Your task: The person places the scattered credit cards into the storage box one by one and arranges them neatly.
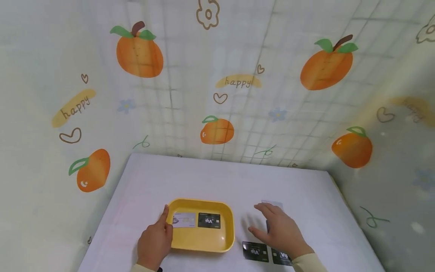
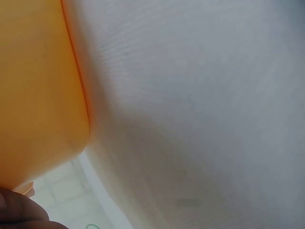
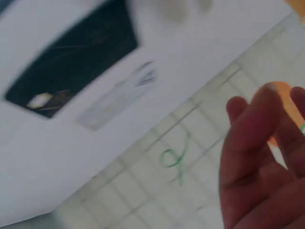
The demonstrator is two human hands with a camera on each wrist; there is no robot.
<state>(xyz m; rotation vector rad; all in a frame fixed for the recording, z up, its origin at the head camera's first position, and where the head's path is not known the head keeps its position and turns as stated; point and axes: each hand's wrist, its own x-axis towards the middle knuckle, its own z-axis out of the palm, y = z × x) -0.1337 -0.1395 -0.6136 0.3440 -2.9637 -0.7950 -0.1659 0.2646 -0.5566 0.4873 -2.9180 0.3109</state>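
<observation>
On the white table stands a yellow tray (image 1: pixel 195 240). A light picture card (image 1: pixel 184 220) and a black Vip card (image 1: pixel 209 220) lie inside it. My left hand (image 1: pixel 155 240) holds the tray's left rim, index finger stretched along it. Over the loose cards right of the tray, my right hand (image 1: pixel 283 231) hovers with fingers spread and nothing between them. Below it are a black Vip card (image 1: pixel 255 251) and a second black card (image 1: pixel 281 258), partly covered by the wrist. Beyond the fingers lies a light card (image 1: pixel 276 204), also seen beside a dark card (image 3: pixel 78 59) in the right wrist view.
The white tabletop (image 1: pixel 217 175) reaches back to a patterned cloth wall (image 1: pixel 190 94) with oranges and hearts. Similar cloth hangs along the left and right sides. In the left wrist view, the tray's outer wall (image 2: pixel 38 95) fills the left part.
</observation>
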